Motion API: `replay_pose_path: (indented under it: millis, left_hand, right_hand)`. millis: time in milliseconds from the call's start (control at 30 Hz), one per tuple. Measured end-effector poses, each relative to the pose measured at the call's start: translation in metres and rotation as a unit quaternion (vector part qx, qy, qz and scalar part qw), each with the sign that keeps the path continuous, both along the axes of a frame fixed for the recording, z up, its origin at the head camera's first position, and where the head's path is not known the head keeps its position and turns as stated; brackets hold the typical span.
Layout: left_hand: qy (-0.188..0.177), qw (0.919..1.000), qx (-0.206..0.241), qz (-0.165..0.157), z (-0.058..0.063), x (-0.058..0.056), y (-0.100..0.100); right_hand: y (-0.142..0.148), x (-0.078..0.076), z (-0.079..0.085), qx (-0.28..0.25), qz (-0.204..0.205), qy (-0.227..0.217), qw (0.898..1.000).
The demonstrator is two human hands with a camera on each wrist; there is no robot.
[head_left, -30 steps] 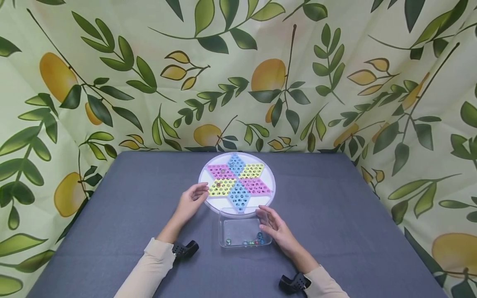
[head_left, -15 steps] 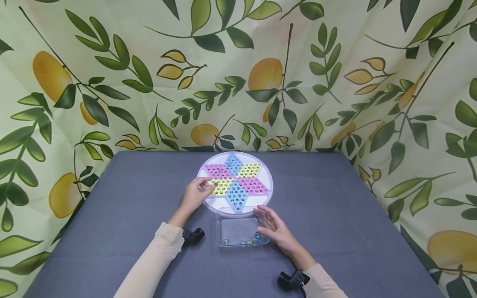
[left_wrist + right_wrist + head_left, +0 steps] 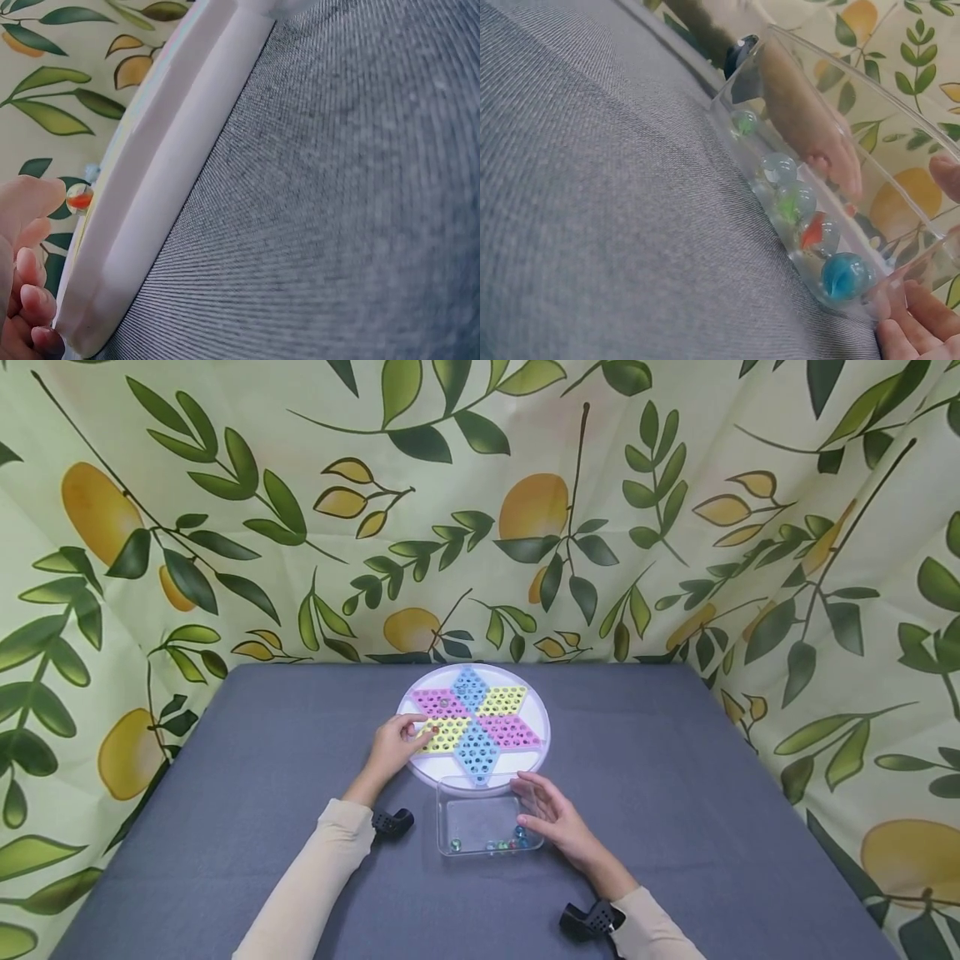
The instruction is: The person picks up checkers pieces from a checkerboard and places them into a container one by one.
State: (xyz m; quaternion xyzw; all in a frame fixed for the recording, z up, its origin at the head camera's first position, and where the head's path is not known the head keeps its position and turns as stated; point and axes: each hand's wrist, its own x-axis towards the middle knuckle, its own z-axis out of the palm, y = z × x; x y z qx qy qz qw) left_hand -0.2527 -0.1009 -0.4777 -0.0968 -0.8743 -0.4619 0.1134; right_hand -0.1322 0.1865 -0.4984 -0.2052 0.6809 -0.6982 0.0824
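My left hand (image 3: 392,749) is at the left rim of a round white Chinese checkers board (image 3: 513,767). Its thumb and index finger meet at a red-orange marble (image 3: 79,199) on the yellow section and appear to pinch it; the index finger is partly hidden in the left wrist view. My right hand (image 3: 558,822) grips the right side of a clear plastic box (image 3: 480,853), thumb at the rim and fingers outside. In the right wrist view a blue marble (image 3: 847,276), a red one (image 3: 820,234) and several clear or greenish marbles lie along the box's near side.
Under the board and box is a dark grey cloth-covered table (image 3: 660,777). A leaf-and-fruit patterned curtain (image 3: 450,527) rises behind and at both sides. The box's far edge overlaps the board's front edge in the head view. Other marbles sit in the board's holes.
My left hand has moved right and up to the red-orange marble, and its fingertips have closed in on it. My right hand stays at the box. The marble's place on the board looks the same.
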Motion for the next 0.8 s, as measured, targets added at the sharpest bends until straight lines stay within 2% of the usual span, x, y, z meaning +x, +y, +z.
replay_pose_path:
  millis: [333,800]
  left_hand:
    - [-0.004,0.9997,-0.026,0.001,-0.0004,-0.0019,0.0019]
    - [-0.038,0.9966,-0.063,0.036,-0.0008,-0.0023,0.0080]
  right_hand:
    - [0.0001,0.0004,0.0010,0.027,-0.007,-0.046,0.999]
    - [0.0023,0.0006,0.0010,-0.001,0.006,-0.063,0.998]
